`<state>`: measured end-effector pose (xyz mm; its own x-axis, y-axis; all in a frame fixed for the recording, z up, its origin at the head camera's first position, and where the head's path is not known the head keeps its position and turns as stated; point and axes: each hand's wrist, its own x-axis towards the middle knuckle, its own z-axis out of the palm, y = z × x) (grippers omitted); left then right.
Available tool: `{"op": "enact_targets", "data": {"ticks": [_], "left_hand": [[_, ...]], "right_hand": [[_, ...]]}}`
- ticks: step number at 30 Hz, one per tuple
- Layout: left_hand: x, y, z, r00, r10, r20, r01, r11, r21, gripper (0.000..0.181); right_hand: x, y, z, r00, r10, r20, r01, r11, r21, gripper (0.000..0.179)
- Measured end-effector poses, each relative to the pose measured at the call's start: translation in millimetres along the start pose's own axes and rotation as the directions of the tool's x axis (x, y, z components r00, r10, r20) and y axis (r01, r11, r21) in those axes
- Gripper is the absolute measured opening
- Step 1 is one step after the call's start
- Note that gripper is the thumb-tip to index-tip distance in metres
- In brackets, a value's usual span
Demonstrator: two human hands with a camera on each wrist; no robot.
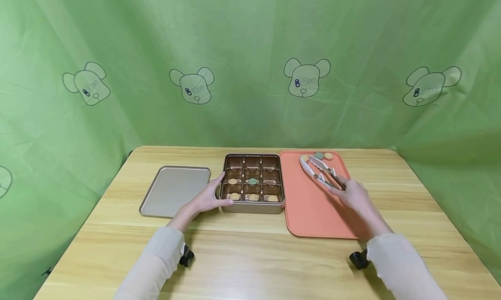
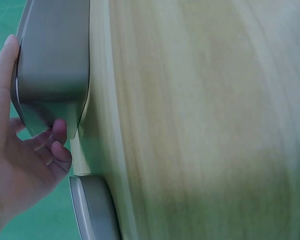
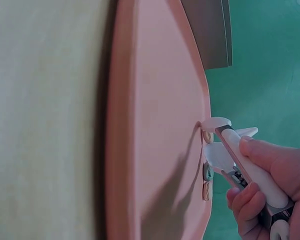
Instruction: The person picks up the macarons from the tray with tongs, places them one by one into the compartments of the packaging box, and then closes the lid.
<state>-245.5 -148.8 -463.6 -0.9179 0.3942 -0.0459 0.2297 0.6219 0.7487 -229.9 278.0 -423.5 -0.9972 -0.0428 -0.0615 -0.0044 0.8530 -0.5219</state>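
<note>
My left hand [image 1: 207, 198] rests at the front left corner of a brown tin box [image 1: 252, 208], thumb along the front rim, other fingers against the left side. Inside is a divided insert; its front row holds three beige macarons [image 1: 253, 197], and its middle row a beige one [image 1: 232, 181] and a green one [image 1: 252, 181]. Over the orange tray [image 1: 313, 204] my right hand [image 1: 354, 195] grips white-tipped tongs [image 3: 255, 172], their arms spread. The tips are around or just above a beige macaron [image 1: 305, 158]; contact cannot be told. Beside it lie a green macaron [image 1: 318, 155] and another beige one [image 1: 328, 156].
A flat metal lid [image 1: 176, 191] lies left of the box. The tray's left edge adjoins the box's right side. Behind the wooden table [image 1: 254, 265] hangs a green curtain [image 1: 250, 117] printed with bear heads.
</note>
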Motion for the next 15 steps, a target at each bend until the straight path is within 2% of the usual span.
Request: {"op": "enact_targets", "data": {"ticks": [9, 15], "left_hand": [[0.2, 2.8, -1.4, 1.0, -0.007, 0.002, 0.007, 1.0, 0.001, 0.106], [0.0, 2.3, -1.2, 1.0, -0.005, 0.004, 0.005, 1.0, 0.005, 0.106]], "right_hand": [[-20.6, -6, 3, 0.996, -0.087, -0.037, 0.087, 0.996, -0.006, 0.067], [-35.9, -20, 0, 0.995, -0.095, -0.028, 0.096, 0.995, 0.04, 0.071]]}}
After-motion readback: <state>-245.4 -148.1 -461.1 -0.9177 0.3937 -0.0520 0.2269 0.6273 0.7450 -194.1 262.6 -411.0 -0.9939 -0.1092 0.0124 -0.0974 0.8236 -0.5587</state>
